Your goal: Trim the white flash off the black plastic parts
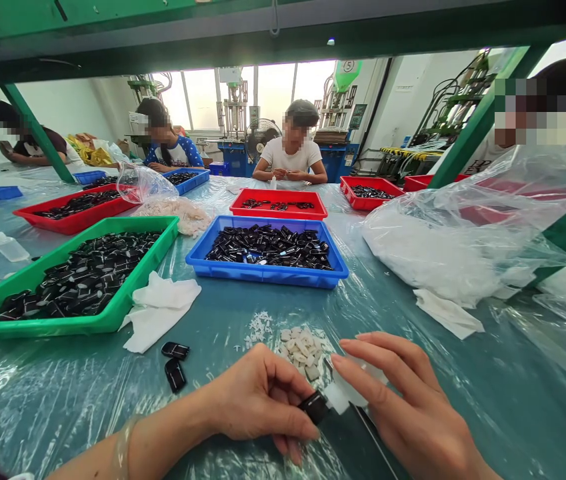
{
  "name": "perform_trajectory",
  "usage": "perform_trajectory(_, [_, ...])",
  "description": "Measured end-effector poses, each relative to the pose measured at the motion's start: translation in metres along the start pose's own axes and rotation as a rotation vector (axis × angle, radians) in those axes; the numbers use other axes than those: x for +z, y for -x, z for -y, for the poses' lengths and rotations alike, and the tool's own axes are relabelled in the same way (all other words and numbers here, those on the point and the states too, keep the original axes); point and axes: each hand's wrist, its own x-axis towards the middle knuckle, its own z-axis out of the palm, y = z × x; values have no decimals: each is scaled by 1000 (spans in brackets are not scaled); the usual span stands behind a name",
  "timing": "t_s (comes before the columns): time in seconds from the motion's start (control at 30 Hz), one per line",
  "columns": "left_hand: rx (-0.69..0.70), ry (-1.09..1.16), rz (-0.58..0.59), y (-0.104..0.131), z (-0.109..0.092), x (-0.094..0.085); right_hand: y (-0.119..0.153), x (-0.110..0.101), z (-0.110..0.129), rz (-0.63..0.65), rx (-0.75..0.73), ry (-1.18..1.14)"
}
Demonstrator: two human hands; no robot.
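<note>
So in the head view, your left hand (263,400) was pinched nearly closed, thumb and fingers on the black piece (315,407). That piece sat low in the frame, just right of centre, between your hands. Its long axis ran kinda sideways with a slant, one end into your fingers and the other pointing up-right at the white bit (337,397). Your right hand (413,407) was half open, fingers reaching left over something translucent (365,377); couldn't tell if it had a grip, thumb's hidden. A thin dark rod (370,430) slanted down-right beneath it. The pale chips (303,350) lay just beyond your hands, with two loose black ones (175,363) left of them. Farther back were the blue tray (263,272) and green tray (47,327).
</note>
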Motion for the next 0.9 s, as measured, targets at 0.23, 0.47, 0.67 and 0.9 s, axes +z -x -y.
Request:
perform_trajectory(0.23, [-5, 6, 28, -1, 1, 2, 3, 3, -3, 19, -25, 44])
perform_trajectory(0.47, [7, 1, 21, 0, 1, 1, 3, 1, -1, 8, -11, -12])
perform_trajectory(0.67, [16, 6, 21, -1, 3, 0, 2, 0, 3, -1, 20, -43])
perform_trajectory(0.9, [9, 14, 52, -3, 4, 1, 2, 2, -2, 16, -45, 48])
